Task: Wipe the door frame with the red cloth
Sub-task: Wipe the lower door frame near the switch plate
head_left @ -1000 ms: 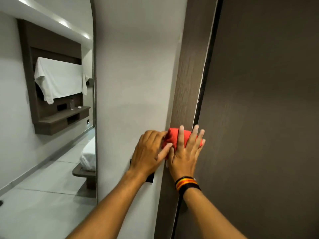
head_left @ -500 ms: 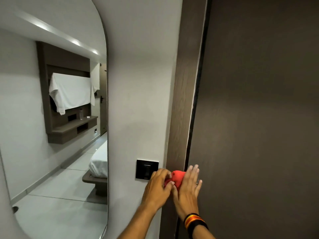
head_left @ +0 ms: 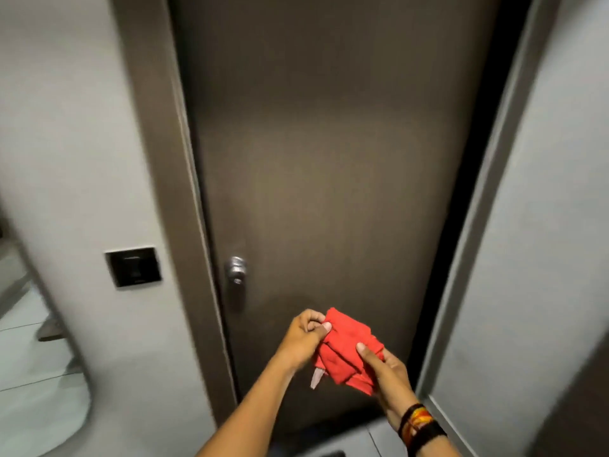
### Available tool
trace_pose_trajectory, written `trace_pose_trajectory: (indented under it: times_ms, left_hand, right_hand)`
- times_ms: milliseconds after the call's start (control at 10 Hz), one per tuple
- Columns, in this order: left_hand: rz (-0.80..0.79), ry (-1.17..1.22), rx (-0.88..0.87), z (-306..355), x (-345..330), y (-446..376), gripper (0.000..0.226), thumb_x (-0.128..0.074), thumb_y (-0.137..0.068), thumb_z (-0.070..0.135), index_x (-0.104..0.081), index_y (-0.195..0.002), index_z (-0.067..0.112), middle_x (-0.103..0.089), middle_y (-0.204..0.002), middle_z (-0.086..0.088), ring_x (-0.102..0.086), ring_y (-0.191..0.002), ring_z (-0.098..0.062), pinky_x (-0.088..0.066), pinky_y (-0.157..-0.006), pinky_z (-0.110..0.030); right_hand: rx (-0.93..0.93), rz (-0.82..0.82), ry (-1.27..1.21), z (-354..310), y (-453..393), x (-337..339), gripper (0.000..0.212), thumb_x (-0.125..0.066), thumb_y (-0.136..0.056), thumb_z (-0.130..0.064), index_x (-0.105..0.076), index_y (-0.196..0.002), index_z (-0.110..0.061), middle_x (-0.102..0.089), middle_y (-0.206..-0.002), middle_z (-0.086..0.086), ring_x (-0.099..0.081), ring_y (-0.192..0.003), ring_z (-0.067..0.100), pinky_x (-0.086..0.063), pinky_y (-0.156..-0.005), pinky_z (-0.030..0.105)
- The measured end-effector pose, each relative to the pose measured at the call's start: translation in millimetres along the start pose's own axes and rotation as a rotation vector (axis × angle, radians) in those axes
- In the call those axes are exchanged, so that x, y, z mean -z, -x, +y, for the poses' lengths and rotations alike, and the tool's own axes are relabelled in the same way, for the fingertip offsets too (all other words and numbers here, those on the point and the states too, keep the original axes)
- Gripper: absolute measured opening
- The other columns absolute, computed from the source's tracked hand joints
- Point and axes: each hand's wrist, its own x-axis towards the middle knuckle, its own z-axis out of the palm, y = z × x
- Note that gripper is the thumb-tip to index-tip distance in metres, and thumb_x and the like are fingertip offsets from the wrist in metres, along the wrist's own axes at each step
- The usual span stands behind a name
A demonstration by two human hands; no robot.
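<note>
A dark brown door [head_left: 329, 159] fills the centre of the view, closed within its door frame [head_left: 155, 127], whose left upright runs as a brown band from the top edge down toward the floor; the right upright [head_left: 487, 192] is greyer and partly in shadow. Pale wall [head_left: 66, 127] flanks the frame on the left, and a second pale wall surface [head_left: 543, 225] stands on the right. At the lower left a curved mirror edge [head_left: 49, 374] is partly in view, its contents blurred. A black square switch plate [head_left: 133, 267] is mounted on the left wall, just beside the frame. A silver round door knob [head_left: 236, 270] sits on the door near its left edge. The red cloth [head_left: 346, 351] is bunched and held in front of the lower door, clear of the frame, with a small pale tag hanging from its underside. The left hand [head_left: 304, 334] is closed, pinching the cloth's upper left edge between thumb and fingers. The right hand [head_left: 385, 367] grips the cloth's lower right portion, thumb pressed on top. A striped wristband [head_left: 417, 422] in black, red and yellow circles the right wrist.
</note>
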Motion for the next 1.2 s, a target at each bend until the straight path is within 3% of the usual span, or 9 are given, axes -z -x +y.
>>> trace_pose_trajectory:
  times_ms: [200,300,400,500,700,800,900,1000,1200]
  left_hand:
    - [-0.171,-0.030,0.220,-62,-184,-14,0.012,-0.060,-0.096,-0.002,-0.067,-0.102,0.006,-0.065,-0.089,-0.011,-0.058,-0.084,-0.022,-0.050,-0.081,-0.031]
    - [-0.217,0.013,0.355,-101,-252,-9,0.013,-0.068,-0.093,0.001,-0.067,-0.104,0.007,-0.068,-0.087,-0.010,-0.063,-0.082,-0.025,-0.057,-0.080,-0.037]
    - [-0.274,0.005,0.524,-155,-327,-3,0.020,-0.073,-0.089,0.004,-0.066,-0.105,0.014,-0.071,-0.103,-0.016,-0.070,-0.098,-0.038,-0.060,-0.095,-0.056]
    - [-0.299,-0.004,0.649,-214,-388,14,0.021,-0.073,-0.087,0.002,-0.066,-0.100,0.017,-0.069,-0.104,-0.014,-0.068,-0.092,-0.035,-0.060,-0.094,-0.059]
    - [-0.337,-0.035,0.838,-318,-470,40,0.023,-0.063,-0.092,-0.007,-0.067,-0.105,0.012,-0.071,-0.120,-0.027,-0.069,-0.111,-0.042,-0.055,-0.104,-0.058]
    - [-0.332,-0.057,0.864,-356,-496,32,0.031,-0.052,-0.096,-0.008,-0.069,-0.112,0.011,-0.071,-0.123,-0.024,-0.068,-0.104,-0.032,-0.056,-0.104,-0.052]
    - [-0.381,-0.095,0.862,-388,-513,17,0.043,-0.047,-0.097,-0.005,-0.067,-0.132,0.009,-0.072,-0.124,-0.021,-0.067,-0.099,-0.028,-0.057,-0.104,-0.049]
    - [-0.407,-0.101,0.829,-413,-521,2,0.045,-0.048,-0.101,0.001,-0.060,-0.143,0.011,-0.067,-0.138,-0.021,-0.066,-0.114,-0.029,-0.050,-0.114,-0.047]
    - [-0.532,-0.858,0.288,-426,-495,18,0.054,-0.031,-0.109,0.034,-0.036,-0.159,0.014,-0.041,-0.164,-0.014,-0.037,-0.153,-0.031,-0.027,-0.127,-0.038]
  right_hand:
    - [-0.071,0.432,0.012,26,16,163,0.023,-0.074,-0.090,-0.009,-0.074,-0.113,-0.004,-0.081,-0.099,0.012,-0.077,-0.086,0.028,-0.063,-0.072,0.029]
    - [-0.155,0.544,0.024,57,25,225,0.016,-0.065,-0.094,0.000,-0.074,-0.107,-0.003,-0.077,-0.104,0.019,-0.072,-0.089,0.030,-0.059,-0.084,0.036]
    - [-0.301,0.675,0.033,99,34,291,0.019,-0.059,-0.094,0.001,-0.075,-0.101,-0.008,-0.077,-0.107,0.021,-0.073,-0.095,0.037,-0.060,-0.088,0.044]
    - [-0.402,0.825,0.052,151,49,358,0.022,-0.064,-0.090,-0.011,-0.074,-0.107,-0.003,-0.075,-0.103,0.020,-0.072,-0.090,0.036,-0.060,-0.073,0.037]
    - [-0.582,0.959,0.123,255,70,443,0.014,-0.064,-0.087,0.010,-0.070,-0.084,-0.003,-0.073,-0.099,0.032,-0.067,-0.089,0.038,-0.055,-0.095,0.063]
    - [-0.641,1.008,0.131,286,56,469,0.013,-0.069,-0.082,0.010,-0.069,-0.080,-0.003,-0.068,-0.085,0.021,-0.059,-0.082,0.027,-0.058,-0.090,0.056]
    - [-0.678,1.009,0.173,309,31,495,0.016,-0.077,-0.080,0.001,-0.067,-0.073,-0.009,-0.066,-0.081,0.014,-0.057,-0.077,0.024,-0.051,-0.074,0.035]
    - [-0.693,0.967,0.214,329,4,517,0.020,-0.071,-0.083,0.002,-0.074,-0.102,0.004,-0.071,-0.095,0.017,-0.063,-0.086,0.027,-0.055,-0.085,0.038]
    - [-0.739,0.685,0.711,325,8,497,0.041,-0.055,-0.097,-0.020,-0.059,-0.136,-0.008,-0.066,-0.133,0.022,-0.063,-0.121,0.040,-0.051,-0.101,0.043]
